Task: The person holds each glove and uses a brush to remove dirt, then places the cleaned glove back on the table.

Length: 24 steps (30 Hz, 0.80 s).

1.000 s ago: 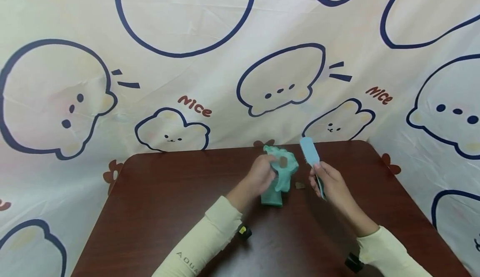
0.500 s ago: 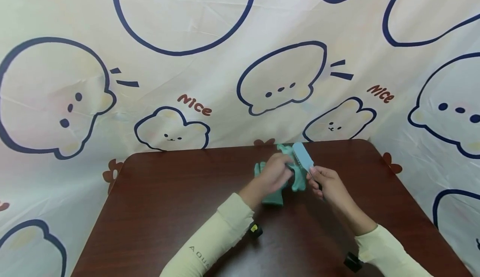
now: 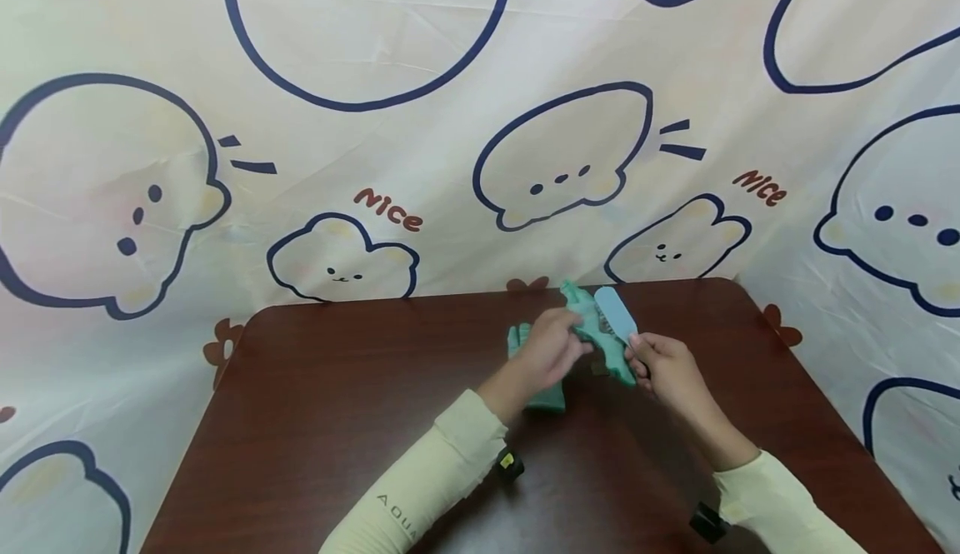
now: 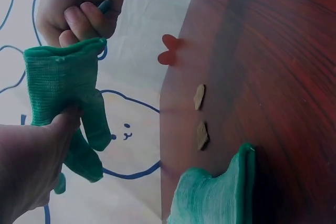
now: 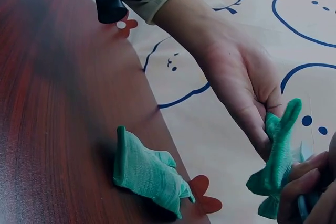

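In the head view, the left hand point(image 3: 551, 352) pinches a green glove point(image 4: 62, 85) at its 2 o'clock. The right hand point(image 3: 670, 366) grips a blue brush point(image 3: 617, 314) pointing to 11 o'clock, right by the glove. Another glove point(image 5: 149, 174) lies on the tabletop point(image 3: 375, 387), at 8 o'clock from the held one.

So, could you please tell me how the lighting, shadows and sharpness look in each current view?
Head view: brightest, with a pale sheen on the brown table and the light-blue brush clear in outline; left wrist view: dimmer, a dark shadow band across the table, the held green glove's knit readable; right wrist view: also dim, the right hand cut off and rather soft.
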Motion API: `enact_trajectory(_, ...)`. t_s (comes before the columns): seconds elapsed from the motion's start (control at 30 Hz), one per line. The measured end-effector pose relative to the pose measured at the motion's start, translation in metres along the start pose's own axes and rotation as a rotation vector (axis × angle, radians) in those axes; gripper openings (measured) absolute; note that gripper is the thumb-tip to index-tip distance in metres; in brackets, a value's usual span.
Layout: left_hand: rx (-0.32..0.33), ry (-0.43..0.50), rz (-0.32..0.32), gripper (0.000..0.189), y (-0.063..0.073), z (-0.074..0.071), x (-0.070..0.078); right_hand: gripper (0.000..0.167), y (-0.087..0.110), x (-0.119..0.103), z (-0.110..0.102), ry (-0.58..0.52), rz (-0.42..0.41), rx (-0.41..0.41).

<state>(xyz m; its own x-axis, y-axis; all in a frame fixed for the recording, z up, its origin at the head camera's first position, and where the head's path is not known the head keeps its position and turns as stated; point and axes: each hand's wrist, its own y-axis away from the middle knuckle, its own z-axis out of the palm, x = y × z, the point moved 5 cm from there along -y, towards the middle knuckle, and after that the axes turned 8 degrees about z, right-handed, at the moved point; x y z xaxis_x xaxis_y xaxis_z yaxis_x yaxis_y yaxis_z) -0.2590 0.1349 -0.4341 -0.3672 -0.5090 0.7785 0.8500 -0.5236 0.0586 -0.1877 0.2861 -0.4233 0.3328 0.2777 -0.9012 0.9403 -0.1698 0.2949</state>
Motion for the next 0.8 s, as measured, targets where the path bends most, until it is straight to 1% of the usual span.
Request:
enact_trajectory(0.2, -0.014, 0.005, -0.003, 0.060, 0.002, -0.003, -0.001, 0.044, -0.001, -0.002, -0.003, 0.040, 0.001, 0.038)
enact_trajectory(0.33, -0.006, -0.006, -0.010, 0.059, 0.003, -0.005, -0.001, 0.045, -0.002, -0.002, -0.008, 0.053, -0.004, 0.066)
enact_trajectory(0.5, 0.004, 0.011, -0.013, 0.061, 0.003, -0.005, -0.002, 0.047, -0.002, 0.000, -0.015, 0.078, -0.005, 0.109)
enact_trajectory(0.57, 0.007, 0.010, -0.008, 0.061, 0.003, -0.005, -0.003, 0.048, -0.002, -0.001, -0.018, 0.065, -0.012, 0.130)
enact_trajectory(0.63, 0.005, 0.001, -0.001, 0.060, 0.004, -0.005, -0.004, 0.048, -0.001, -0.003, -0.020, 0.025, -0.028, 0.146)
enact_trajectory(0.7, 0.008, -0.010, 0.004, 0.059, 0.003, -0.005, -0.004, 0.048, 0.001, -0.005, -0.019, -0.025, -0.053, 0.129)
enact_trajectory(0.8, -0.002, -0.013, 0.008, 0.057, 0.003, -0.003, -0.004, 0.049, 0.005, -0.008, -0.012, -0.055, -0.075, 0.047)
